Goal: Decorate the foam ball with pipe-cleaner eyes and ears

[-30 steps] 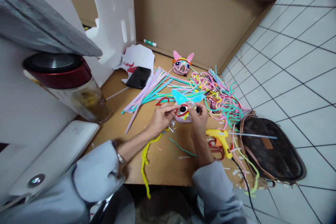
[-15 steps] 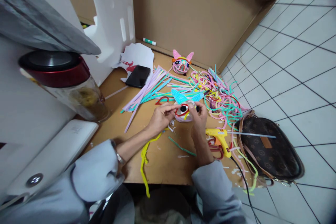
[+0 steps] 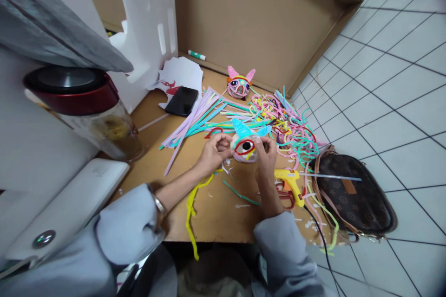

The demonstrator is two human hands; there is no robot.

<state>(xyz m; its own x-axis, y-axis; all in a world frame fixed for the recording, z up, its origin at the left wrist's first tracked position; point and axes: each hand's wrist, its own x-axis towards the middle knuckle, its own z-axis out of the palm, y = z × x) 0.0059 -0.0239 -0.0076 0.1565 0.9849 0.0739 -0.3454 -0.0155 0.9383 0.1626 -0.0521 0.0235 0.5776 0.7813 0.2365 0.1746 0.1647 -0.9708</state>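
Between my hands is a small craft animal head [image 3: 240, 155] with blue pipe-cleaner ears, a black-and-white eye and a red pipe-cleaner outline round that eye. My left hand [image 3: 215, 152] pinches at its left side, thumb and forefinger at the end of the red outline. With its fingers closed on the right side, my right hand [image 3: 265, 155] covers part of the face. A yellow pipe cleaner [image 3: 190, 209] lies below my left hand. Right of my right wrist rests a yellow hot glue gun [image 3: 291, 183] with a glue stick in its back.
Behind stands a finished-looking pink-eared head [image 3: 239, 86]. Straight pipe cleaners [image 3: 195, 125] and a tangled heap of them [image 3: 296, 125] lie on the table. A phone [image 3: 181, 100], a glass bottle [image 3: 111, 125], a brown handbag [image 3: 353, 195] and a marker [image 3: 197, 54] surround the work.
The craft head has turned slightly, so its outlined eye shows more fully. My left fingers have drawn back a little from the eye to the head's left edge.
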